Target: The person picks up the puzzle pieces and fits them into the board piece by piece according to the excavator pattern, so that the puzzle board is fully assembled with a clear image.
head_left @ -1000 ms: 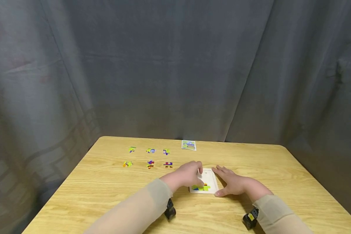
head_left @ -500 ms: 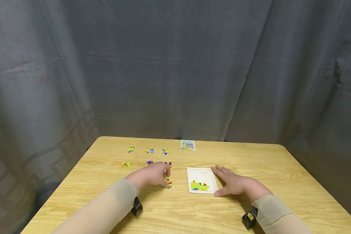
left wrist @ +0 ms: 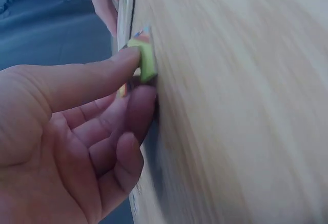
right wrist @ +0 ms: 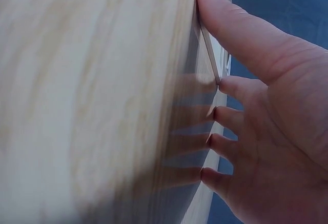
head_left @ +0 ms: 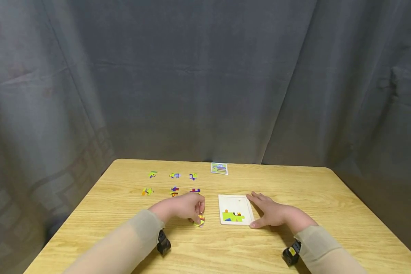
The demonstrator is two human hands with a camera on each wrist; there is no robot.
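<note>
A white puzzle tray [head_left: 235,202] lies on the wooden table, with green and blue pieces [head_left: 233,217] fitted along its near edge. My left hand [head_left: 198,217] pinches a green-yellow puzzle piece [head_left: 200,221] [left wrist: 145,58] between thumb and fingers, just left of the tray and at the tabletop. My right hand [head_left: 260,207] lies flat with straight fingers against the tray's right edge [right wrist: 210,55], thumb at its near corner.
Several loose coloured pieces sit in two rows at the back left [head_left: 174,176] [head_left: 147,191]. A small picture card [head_left: 219,168] lies near the table's far edge. A grey curtain hangs behind the table [head_left: 294,243].
My left hand left the tray, reached left to the loose pieces, and now holds one piece a little nearer the tray. The right hand stayed put.
</note>
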